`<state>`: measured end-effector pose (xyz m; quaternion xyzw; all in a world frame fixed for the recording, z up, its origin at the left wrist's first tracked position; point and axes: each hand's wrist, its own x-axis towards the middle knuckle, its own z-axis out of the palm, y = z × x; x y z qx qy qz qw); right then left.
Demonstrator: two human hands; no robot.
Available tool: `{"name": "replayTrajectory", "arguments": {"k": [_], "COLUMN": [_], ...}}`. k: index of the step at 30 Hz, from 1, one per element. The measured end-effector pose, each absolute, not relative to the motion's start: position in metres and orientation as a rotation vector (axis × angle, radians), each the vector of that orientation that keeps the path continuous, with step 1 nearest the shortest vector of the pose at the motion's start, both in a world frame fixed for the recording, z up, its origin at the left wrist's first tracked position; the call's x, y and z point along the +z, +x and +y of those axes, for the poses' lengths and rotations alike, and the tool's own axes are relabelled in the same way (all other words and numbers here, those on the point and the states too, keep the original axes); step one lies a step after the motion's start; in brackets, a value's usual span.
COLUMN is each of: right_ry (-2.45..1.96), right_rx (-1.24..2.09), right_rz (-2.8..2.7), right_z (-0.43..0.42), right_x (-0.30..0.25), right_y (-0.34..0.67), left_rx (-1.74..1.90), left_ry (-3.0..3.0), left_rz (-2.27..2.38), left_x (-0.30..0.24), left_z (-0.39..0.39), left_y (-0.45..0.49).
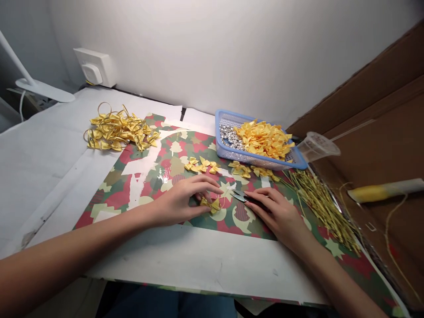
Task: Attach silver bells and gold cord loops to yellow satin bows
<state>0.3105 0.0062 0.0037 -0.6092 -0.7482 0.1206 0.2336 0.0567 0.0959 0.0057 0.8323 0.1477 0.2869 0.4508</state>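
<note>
A patterned mat (132, 185) is spread over the table, with a blue basket (222, 152) set at its far edge. The left hand (180, 203) is closed on a small yellow bow (212, 205), which is pinched at the fingertips and pressed against the mat. Just beside it, the right hand (278, 212) is laid flat and unclenched over metal snips (239, 195), whose blades point toward the bow.

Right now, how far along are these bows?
Done: a heap of bows in the basket, more loose on the mat. In hand: left hand pinches one bow, right hand rests on snips. Left: the ribbon pile and ties look unused.
</note>
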Motion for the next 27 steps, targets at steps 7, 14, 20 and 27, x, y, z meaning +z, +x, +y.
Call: {"name": "replayTrajectory", "arguments": {"k": [7, 14, 20, 27], "right_ry": [-1.502, -1.529, -1.537, -1.433], "right_rx": [0.243, 0.702, 0.922, 0.973], "right_rz": [-2.065, -2.147, -2.158, -1.805], "right_z": [0.013, 0.038, 0.049, 0.048], "right_x": [0.015, 0.037, 0.035, 0.024], "right_y": [0.294, 0.252, 0.243, 0.233], "left_rx": [0.623, 0.425, 0.469, 0.581], "left_ry": [2.223, 2.345, 2.264, 1.986], "left_rz": [0.612, 0.741, 0.667, 0.653], "left_x": [0.024, 0.019, 0.015, 0.024], "left_z": [0.098, 0.1, 0.097, 0.095], "left_y": [0.045, 0.04, 0.044, 0.046]}}
